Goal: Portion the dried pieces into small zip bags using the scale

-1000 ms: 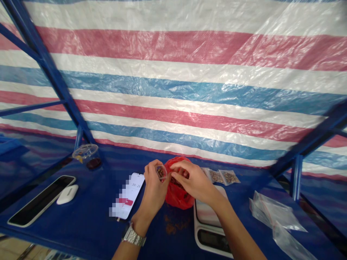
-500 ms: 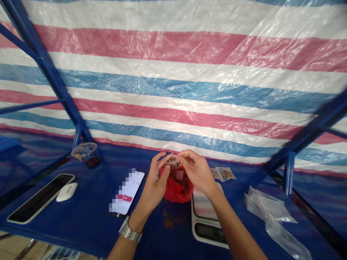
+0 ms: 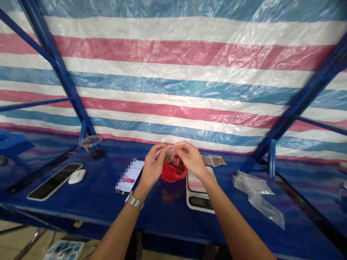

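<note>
Two hands, left hand [image 3: 152, 163] and right hand [image 3: 192, 159], pinch a small clear bag [image 3: 169, 155] between fingertips near its top, likely so it hangs upright; the red bag [image 3: 172, 174] sits just below those fingers.

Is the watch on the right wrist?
No, the silver watch is strapped on the arm of the left hand.

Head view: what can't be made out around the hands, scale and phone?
All in head view:
White rectangular scale: dim display unreadable, partly behind the right forearm.
Small clear plastic bag: contents too small to identify.
Red plastic bag: far rim mostly behind the clear bag and right hand.
White-screened phone: left part hidden by pixelation.
</note>
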Available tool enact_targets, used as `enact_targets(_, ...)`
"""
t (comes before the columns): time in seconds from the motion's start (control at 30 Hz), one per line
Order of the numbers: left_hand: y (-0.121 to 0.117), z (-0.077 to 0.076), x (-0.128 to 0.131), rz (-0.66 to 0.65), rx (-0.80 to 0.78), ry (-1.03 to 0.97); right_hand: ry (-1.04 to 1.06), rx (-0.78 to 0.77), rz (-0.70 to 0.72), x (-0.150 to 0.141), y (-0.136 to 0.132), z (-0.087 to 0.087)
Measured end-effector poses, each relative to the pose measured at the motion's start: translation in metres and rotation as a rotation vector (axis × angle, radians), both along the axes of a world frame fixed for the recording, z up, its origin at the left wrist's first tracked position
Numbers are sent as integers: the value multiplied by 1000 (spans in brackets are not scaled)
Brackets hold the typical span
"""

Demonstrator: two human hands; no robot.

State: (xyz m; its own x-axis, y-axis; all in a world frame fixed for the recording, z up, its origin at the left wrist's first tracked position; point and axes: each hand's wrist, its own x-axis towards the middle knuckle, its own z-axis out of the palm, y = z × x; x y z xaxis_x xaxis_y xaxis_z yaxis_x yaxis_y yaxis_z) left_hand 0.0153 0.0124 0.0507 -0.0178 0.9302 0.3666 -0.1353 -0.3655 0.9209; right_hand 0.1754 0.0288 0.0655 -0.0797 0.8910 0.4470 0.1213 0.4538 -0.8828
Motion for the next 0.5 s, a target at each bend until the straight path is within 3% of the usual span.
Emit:
enact_targets(0.23,-16,-2,25,-124,14,112,128,-86,-211,36,-33,-13)
enact_targets(0.5,-16,-22,66,-200,48,263,-109,-77,-280,91,-47,-31)
